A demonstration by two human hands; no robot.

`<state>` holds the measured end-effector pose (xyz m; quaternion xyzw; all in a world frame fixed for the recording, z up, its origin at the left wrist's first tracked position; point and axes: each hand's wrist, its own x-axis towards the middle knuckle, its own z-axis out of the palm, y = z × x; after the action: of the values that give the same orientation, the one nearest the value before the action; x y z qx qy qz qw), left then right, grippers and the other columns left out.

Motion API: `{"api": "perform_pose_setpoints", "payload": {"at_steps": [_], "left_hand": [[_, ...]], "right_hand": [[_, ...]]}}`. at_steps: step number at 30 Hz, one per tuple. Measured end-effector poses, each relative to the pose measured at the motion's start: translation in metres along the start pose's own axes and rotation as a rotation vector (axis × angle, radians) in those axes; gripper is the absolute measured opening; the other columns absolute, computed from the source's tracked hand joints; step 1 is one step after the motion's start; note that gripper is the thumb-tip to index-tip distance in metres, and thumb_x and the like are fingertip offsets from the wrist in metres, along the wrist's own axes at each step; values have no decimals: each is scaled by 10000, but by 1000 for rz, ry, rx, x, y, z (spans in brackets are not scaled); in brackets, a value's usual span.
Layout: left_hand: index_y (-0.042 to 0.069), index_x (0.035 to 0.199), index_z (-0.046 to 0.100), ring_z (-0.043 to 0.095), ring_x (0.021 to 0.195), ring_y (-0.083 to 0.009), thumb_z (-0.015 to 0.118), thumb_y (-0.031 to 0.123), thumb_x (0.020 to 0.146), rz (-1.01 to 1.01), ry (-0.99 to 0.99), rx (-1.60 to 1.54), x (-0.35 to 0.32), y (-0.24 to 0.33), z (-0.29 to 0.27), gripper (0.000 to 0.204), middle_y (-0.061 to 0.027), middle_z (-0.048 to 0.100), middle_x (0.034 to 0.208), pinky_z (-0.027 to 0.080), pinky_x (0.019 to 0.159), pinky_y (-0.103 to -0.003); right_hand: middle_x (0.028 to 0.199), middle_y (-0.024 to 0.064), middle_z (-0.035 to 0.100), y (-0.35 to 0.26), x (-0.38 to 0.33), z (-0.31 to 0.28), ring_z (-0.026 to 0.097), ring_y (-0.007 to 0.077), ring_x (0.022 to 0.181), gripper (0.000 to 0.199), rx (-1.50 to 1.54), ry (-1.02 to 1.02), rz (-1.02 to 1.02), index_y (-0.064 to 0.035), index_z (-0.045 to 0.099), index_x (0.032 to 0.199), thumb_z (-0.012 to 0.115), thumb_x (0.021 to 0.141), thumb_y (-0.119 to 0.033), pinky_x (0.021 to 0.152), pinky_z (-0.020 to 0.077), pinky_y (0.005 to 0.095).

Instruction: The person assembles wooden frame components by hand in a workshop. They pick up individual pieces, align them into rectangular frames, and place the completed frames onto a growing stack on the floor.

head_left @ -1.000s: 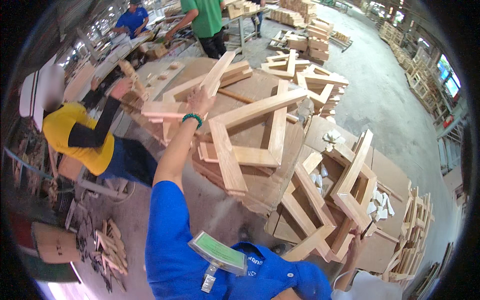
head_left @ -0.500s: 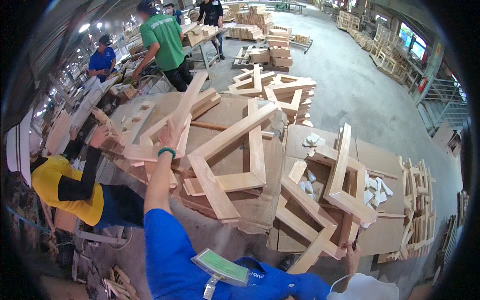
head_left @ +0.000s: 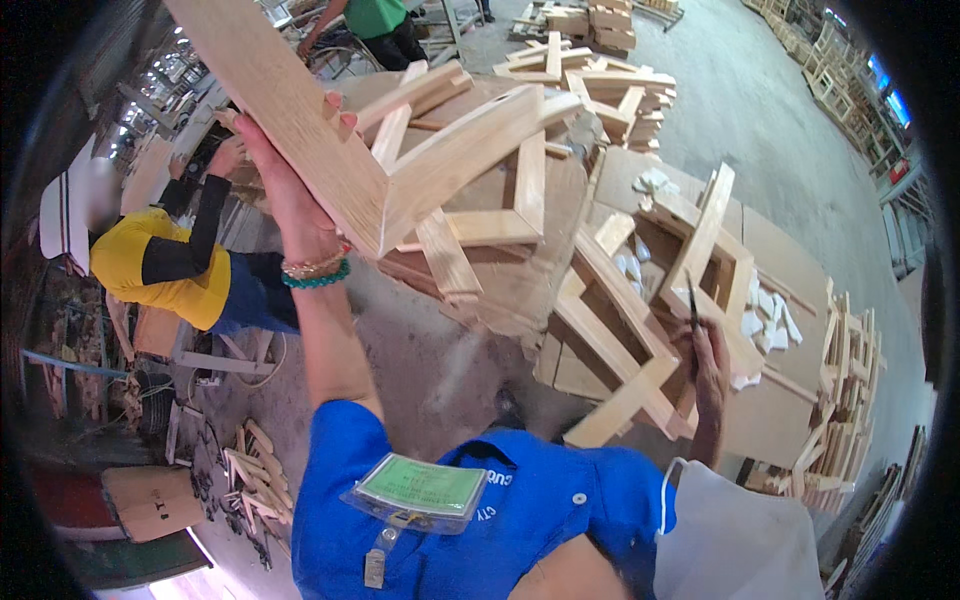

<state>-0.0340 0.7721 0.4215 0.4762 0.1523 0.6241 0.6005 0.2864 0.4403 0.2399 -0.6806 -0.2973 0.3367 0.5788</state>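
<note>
My left hand (head_left: 285,170) is raised high and grips a large pale wooden frame (head_left: 440,170) by one of its boards, lifting it off the pile. A green bead bracelet (head_left: 315,275) circles that wrist. My right hand (head_left: 708,355) rests low on a second wooden frame (head_left: 650,300) lying on cardboard, and holds a thin dark tool (head_left: 692,300) that points upward. My blue shirt and a green badge (head_left: 420,487) fill the lower middle.
A person in a yellow top (head_left: 160,265) crouches at the left by the pile. Another in green (head_left: 375,20) stands at the back. Stacked wooden frames (head_left: 600,80) lie beyond, more stand at the right (head_left: 850,380), and offcuts (head_left: 250,480) litter the floor.
My left hand has lifted the large frame up and toward me, so it now looms close. My right hand has come up onto the second frame. The view has tilted down.
</note>
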Motion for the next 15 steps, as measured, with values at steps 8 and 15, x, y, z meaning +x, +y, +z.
{"api": "perform_pose_setpoints", "payload": {"at_steps": [8, 15], "left_hand": [[137, 1355, 383, 582, 850, -216, 393, 685, 866, -281, -214, -737, -91, -79, 38, 733, -81, 568, 992, 497, 741, -402], [149, 1355, 387, 584, 862, -223, 385, 681, 872, -405, -178, -813, -139, -119, 73, 719, -67, 573, 992, 503, 750, -423]], "right_hand": [[878, 60, 626, -72, -40, 10, 576, 134, 793, 288, -133, -248, -349, -60, 615, 1181, 529, 909, -21, 681, 455, 245], [860, 78, 613, -87, -61, 14, 592, 164, 800, 302, -356, -210, -630, -96, 680, 1097, 638, 819, 16, 660, 470, 270]]}}
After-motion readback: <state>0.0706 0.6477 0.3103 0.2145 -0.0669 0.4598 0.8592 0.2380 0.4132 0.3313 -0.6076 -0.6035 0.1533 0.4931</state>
